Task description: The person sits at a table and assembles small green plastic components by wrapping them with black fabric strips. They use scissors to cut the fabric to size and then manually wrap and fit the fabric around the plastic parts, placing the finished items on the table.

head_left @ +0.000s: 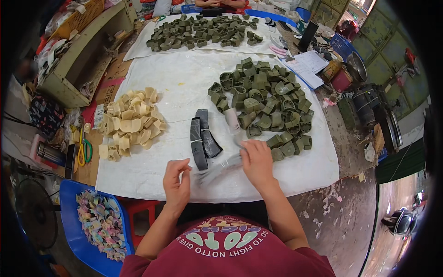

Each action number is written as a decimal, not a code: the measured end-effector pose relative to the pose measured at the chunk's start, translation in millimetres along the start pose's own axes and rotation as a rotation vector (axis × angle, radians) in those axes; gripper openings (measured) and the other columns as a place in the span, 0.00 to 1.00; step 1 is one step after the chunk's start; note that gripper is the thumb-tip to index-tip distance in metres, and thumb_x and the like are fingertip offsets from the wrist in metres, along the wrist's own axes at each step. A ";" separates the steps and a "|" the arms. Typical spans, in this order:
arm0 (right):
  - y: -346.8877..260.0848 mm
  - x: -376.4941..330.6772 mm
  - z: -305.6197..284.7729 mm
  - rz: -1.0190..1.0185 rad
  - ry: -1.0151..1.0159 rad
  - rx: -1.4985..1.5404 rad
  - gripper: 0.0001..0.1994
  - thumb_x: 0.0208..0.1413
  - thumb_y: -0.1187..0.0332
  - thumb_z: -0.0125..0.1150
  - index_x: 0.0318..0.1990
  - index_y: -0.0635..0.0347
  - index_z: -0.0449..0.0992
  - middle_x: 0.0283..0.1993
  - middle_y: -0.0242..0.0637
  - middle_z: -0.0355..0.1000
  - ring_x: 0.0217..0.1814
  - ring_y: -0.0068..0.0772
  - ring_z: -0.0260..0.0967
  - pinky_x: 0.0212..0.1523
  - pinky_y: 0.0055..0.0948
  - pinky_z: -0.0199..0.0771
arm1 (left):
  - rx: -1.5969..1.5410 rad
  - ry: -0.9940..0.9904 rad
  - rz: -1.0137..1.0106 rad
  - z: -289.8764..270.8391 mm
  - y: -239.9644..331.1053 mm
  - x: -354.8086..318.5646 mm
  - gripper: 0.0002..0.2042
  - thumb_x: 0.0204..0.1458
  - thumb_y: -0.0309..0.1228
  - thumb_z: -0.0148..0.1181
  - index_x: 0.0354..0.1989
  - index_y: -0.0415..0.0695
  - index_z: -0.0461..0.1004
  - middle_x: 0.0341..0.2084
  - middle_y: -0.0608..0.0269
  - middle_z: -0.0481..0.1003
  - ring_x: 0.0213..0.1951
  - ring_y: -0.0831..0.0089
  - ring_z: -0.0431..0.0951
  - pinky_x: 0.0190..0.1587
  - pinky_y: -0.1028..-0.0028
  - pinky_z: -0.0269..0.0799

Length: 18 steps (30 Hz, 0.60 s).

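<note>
My left hand is at the cloth's front edge with its fingers curled in toward the thumb. What it pinches, if anything, is too small to see. My right hand is closed at the upper end of a motion-blurred grey thing; its kind is not clear. Between my hands a blurred dark strip bundle with a white band slants across the cloth. Just beyond lie two black curved strip bundles, side by side, tied with thin white bands. A pale pinkish cylinder stands out beyond my right fingers.
White cloth covers the table. Cream curved pieces are heaped left; olive-green hollow pieces right, more at the far end. A blue tub of pastel scraps, scissors and a clipboard flank it. Someone sits opposite.
</note>
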State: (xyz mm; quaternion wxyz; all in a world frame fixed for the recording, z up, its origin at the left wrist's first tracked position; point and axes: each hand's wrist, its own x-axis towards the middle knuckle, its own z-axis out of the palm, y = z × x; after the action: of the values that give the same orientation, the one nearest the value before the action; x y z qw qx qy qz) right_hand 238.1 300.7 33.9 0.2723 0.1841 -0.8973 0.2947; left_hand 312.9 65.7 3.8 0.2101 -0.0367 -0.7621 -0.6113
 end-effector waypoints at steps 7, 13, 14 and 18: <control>-47.8 17.8 33.8 -0.045 -0.161 0.202 0.09 0.48 0.73 0.63 0.39 0.59 0.77 0.36 0.37 0.73 0.41 0.41 0.69 0.43 0.34 0.64 | -0.145 0.093 -0.381 -6.0 -11.5 20.2 0.21 0.50 0.19 0.59 0.55 0.38 0.68 0.45 0.59 0.69 0.35 0.79 0.71 0.39 0.77 0.72; -53.1 -1.3 0.8 -0.307 -0.345 0.246 0.17 0.47 0.64 0.66 0.45 0.57 0.74 0.41 0.37 0.73 0.47 0.40 0.69 0.50 0.38 0.62 | 0.331 -0.035 -0.375 5.5 -19.2 65.9 0.33 0.46 0.33 0.65 0.61 0.38 0.61 0.45 0.51 0.69 0.34 0.69 0.73 0.38 0.71 0.71; -50.5 -4.1 -1.2 -0.327 -0.383 0.192 0.19 0.46 0.63 0.67 0.46 0.57 0.74 0.42 0.37 0.73 0.48 0.40 0.69 0.54 0.38 0.60 | 0.443 -0.055 -0.288 10.6 -19.2 71.3 0.34 0.45 0.33 0.65 0.61 0.38 0.60 0.45 0.50 0.69 0.36 0.64 0.74 0.40 0.68 0.71; -39.3 -6.3 -7.8 -0.160 -0.636 0.110 0.22 0.45 0.59 0.68 0.49 0.56 0.74 0.46 0.41 0.73 0.52 0.41 0.69 0.60 0.38 0.59 | 0.541 -0.111 -0.233 31.4 -12.3 84.0 0.36 0.43 0.33 0.65 0.62 0.38 0.58 0.44 0.46 0.69 0.42 0.51 0.73 0.47 0.60 0.69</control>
State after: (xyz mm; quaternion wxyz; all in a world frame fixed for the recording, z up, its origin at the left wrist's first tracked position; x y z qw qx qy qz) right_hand 265.3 276.8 52.2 -0.0095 0.3511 -0.9028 0.2481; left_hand 224.0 75.5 18.0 0.0986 0.0749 -0.9068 -0.4029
